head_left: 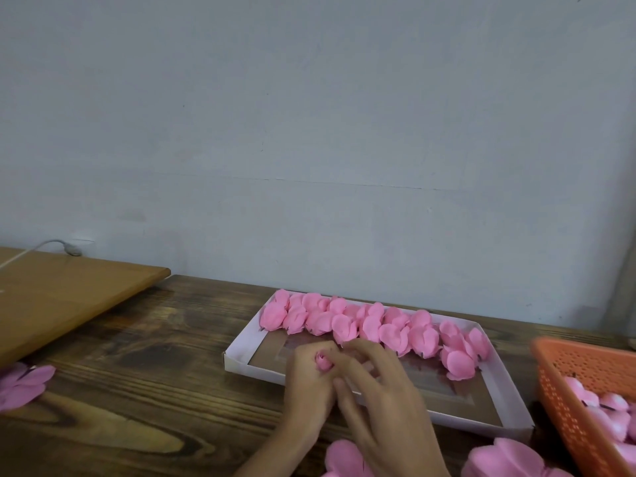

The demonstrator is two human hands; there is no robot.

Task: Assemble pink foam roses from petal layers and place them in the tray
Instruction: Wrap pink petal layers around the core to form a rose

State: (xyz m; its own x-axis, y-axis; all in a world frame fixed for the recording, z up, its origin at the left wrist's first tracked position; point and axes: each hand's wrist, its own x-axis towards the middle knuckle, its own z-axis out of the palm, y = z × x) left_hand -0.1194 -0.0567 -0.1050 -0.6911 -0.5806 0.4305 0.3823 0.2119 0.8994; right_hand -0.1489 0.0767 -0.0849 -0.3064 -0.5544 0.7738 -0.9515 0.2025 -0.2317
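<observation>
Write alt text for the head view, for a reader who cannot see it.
The left hand grips a small pink rose bud over a white tray, the right hand close beside it. Pink roses line the tray's far side on a wooden table.

Left hand (309,387), right hand (385,401), forearms (423,456): all bare.

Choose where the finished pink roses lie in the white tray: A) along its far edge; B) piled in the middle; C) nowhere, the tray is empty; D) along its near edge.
A: the roses line the far wall of the tray, and its near part shows bare brown floor.
</observation>
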